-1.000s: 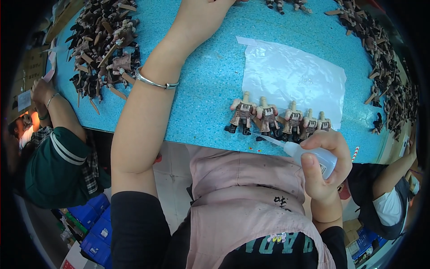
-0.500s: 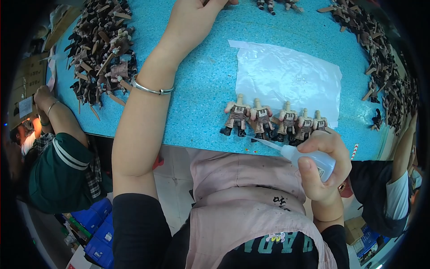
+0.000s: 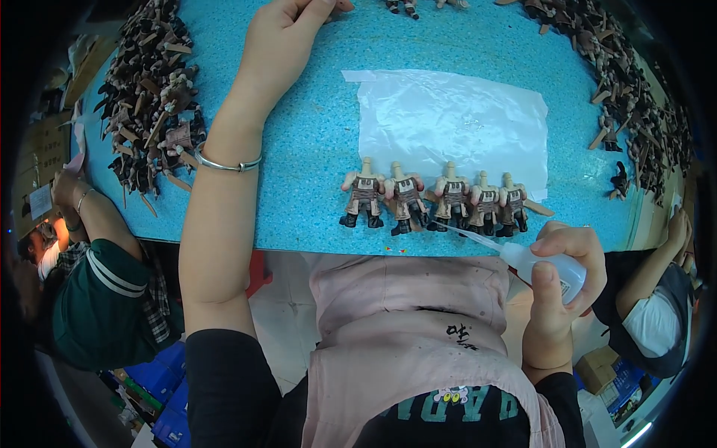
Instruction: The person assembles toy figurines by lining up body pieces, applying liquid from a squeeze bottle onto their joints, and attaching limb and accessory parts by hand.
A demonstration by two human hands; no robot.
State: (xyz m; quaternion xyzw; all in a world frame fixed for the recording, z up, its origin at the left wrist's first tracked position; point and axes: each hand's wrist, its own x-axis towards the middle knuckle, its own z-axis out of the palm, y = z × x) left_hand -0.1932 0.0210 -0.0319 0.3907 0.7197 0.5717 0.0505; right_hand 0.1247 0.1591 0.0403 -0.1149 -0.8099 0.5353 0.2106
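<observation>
My right hand (image 3: 551, 313) is closed around a small translucent squeeze bottle (image 3: 529, 266) with a long, thin nozzle. The nozzle points left, and its tip is by the black boots between the second and third toy figures in a row near the table's front edge. Among these several figures are the leftmost figure (image 3: 364, 196) and its neighbour (image 3: 407, 198); all have brown-and-cream bodies and bare peg-like necks without heads. At the far side, my left hand (image 3: 287, 37) has its fingers drawn together. The frame edge cuts it off, hiding anything in them.
A white plastic sheet (image 3: 452, 123) lies behind the row on the blue table (image 3: 306, 172). Piles of similar figures cover the left side (image 3: 149, 97) and right side (image 3: 627, 97). Two figures (image 3: 403, 6) lie at the far edge. Other people sit at both sides.
The nozzle tip has moved right along the row, from the first figure's boot to between the second and third figures. The whole view has shifted slightly. My left hand stays at the far side.
</observation>
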